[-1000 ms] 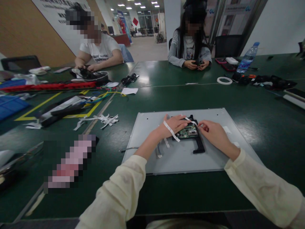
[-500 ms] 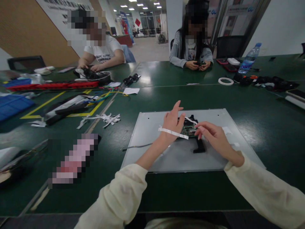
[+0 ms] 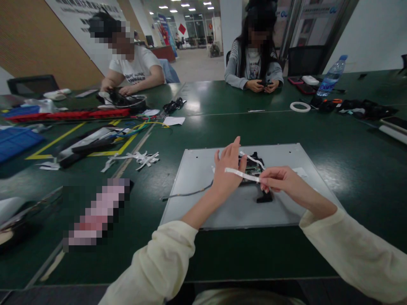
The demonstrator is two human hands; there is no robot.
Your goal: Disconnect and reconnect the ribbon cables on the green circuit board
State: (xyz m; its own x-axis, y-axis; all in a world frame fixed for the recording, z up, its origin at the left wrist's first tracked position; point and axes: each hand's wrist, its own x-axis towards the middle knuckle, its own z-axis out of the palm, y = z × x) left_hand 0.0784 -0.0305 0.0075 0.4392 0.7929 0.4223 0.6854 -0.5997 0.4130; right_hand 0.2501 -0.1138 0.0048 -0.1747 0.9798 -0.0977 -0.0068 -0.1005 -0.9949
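Observation:
My right hand pinches one end of a narrow white strip of tape, whose other end lies across the back of my left hand. My left hand is open, fingers stretched upward and thumb apart. Behind the thumb, a second white strip curves toward my right fingers; whether it touches either hand I cannot tell. Beneath both hands, a green circuit board with black parts sits on a flat grey panel, partly hidden by them. A thin dark cable runs out to the left.
Loose white strips lie on the green table left of the panel, near a pixelated pink phone-like object. A tape roll and a water bottle stand at the far right. Two people sit opposite, handling dark items.
My right hand has taken hold of the end of the strip that was lying across my left wrist. That strip has shifted up and right, and the right hand has moved slightly down.

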